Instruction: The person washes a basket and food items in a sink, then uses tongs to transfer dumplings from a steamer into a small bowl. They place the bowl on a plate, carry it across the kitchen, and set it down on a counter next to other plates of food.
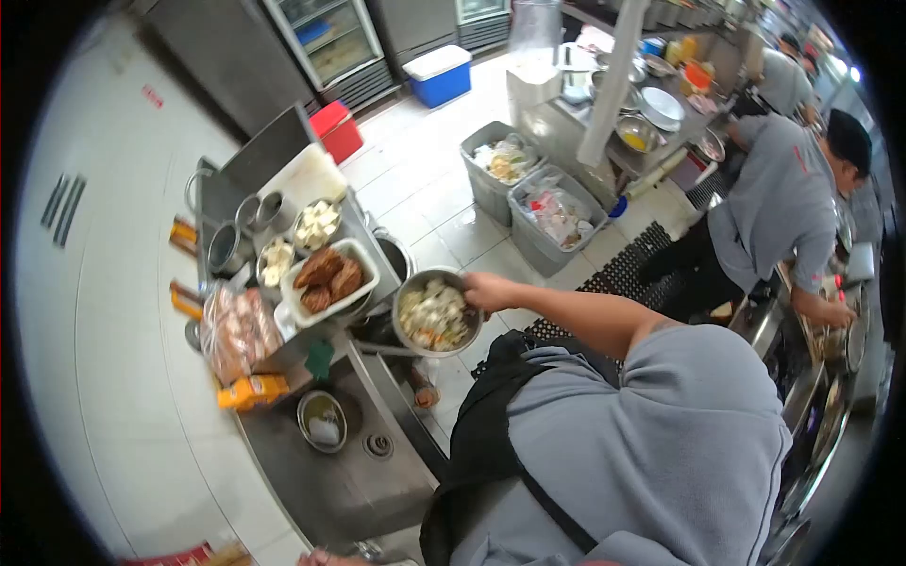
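R hand grips steel bowl 1-sided; lopsided wt. may spill chopped mix. L hand cropped; fingers unclear.

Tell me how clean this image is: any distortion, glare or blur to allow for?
Head view: seams on the white wall bow with wide-lens distortion, corners go black; head view: a bright light glares at upper right; head view: the bowl in the right hand looks fairly clear, the left hand is cropped by the bottom edge.
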Demonstrator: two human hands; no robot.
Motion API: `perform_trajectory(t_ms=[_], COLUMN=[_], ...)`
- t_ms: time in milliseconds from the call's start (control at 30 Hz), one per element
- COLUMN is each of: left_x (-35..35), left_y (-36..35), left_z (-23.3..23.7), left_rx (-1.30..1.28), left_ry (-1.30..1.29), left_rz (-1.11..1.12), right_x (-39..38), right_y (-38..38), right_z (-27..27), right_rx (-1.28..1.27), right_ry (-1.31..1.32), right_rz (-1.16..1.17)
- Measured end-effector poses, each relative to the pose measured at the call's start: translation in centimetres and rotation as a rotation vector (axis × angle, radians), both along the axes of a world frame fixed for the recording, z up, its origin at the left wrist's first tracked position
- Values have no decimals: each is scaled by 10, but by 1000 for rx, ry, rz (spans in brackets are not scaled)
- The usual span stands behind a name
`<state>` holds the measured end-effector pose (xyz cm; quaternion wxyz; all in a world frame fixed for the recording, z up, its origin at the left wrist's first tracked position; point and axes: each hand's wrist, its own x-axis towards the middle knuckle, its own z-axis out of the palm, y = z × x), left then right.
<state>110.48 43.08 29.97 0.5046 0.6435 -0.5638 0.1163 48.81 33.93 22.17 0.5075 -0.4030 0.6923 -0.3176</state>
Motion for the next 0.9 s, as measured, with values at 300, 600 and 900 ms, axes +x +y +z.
perform_trajectory(t_ms=[300, 600, 900], left_x=[-187, -511, -696], left_y=[-141, -219, -282], left_z=[-115, -75, -50], left_rx=[583, 869, 1019], left_ry=[97, -302, -878], left_rz=[-578, -902, -1043], right_x=[-251, -544, -879], right_y=[161, 248, 281], right_z=[-44, 21, 46], right_rx=[13, -276, -312], right_ry=[-59, -99, 115], right_rz=[-1159, -1543, -1830])
